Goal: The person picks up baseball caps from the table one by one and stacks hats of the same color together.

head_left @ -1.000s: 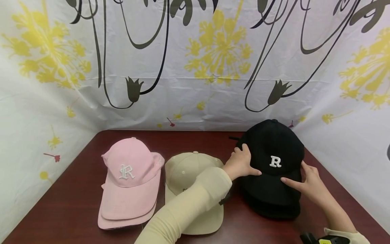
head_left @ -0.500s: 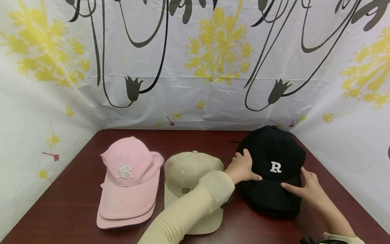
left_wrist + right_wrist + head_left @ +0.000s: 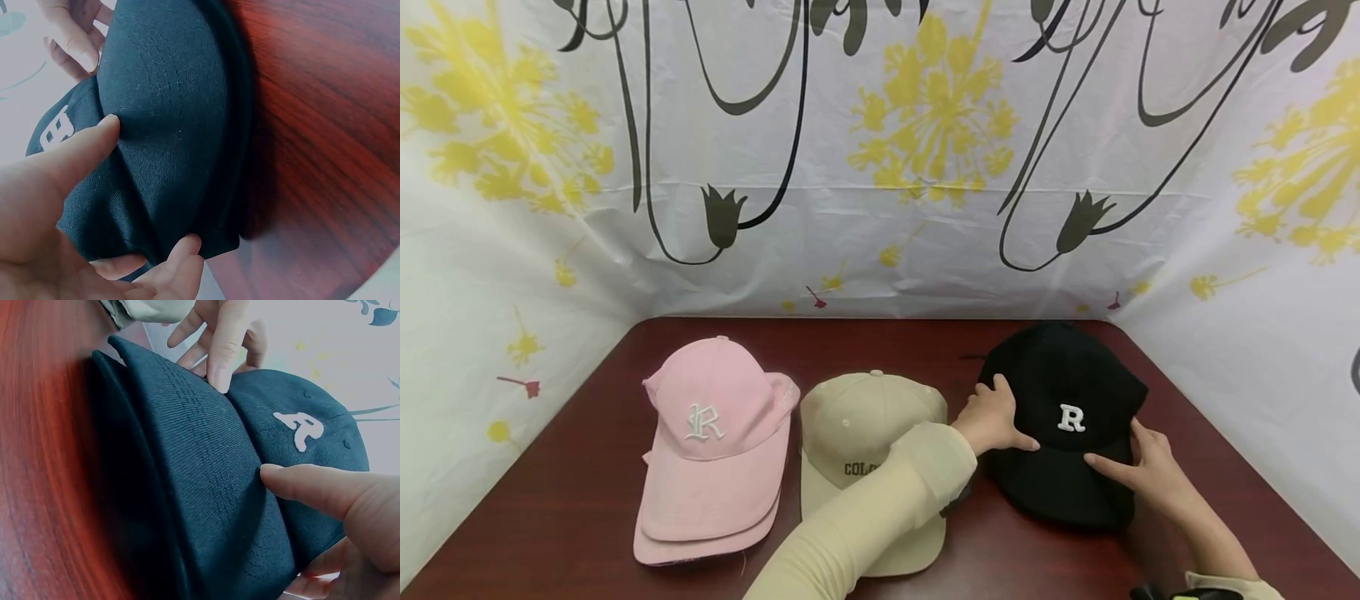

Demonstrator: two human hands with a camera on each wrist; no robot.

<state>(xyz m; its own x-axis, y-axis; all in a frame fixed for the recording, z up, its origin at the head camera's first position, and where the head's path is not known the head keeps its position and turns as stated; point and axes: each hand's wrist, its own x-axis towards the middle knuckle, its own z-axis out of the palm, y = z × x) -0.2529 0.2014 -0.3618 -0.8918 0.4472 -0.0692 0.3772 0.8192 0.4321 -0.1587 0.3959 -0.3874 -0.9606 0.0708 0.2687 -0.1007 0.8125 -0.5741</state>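
A black baseball cap (image 3: 1067, 375) with a white letter R faces forward at the right of the table. Beneath it lies a second black cap; in the right wrist view its brim (image 3: 119, 381) shows just under the upper one, and the rest is hidden. My left hand (image 3: 992, 417) grips the upper cap's left side, thumb near the seam where brim meets crown. On the opposite side, my right hand (image 3: 1153, 462) holds the cap the same way. Both thumbs lie on the front, with the other fingers around the sides.
Left of the black caps lies a beige cap (image 3: 842, 425), partly covered by my left sleeve (image 3: 872, 508). Two stacked pink caps (image 3: 715, 492) sit farther left. A patterned white sheet (image 3: 820, 233) hangs around the dark red table (image 3: 580, 433).
Both hands have lowered the upper black cap onto the black cap below, so the gap between their brims has narrowed. The pink and beige caps have stayed in place.
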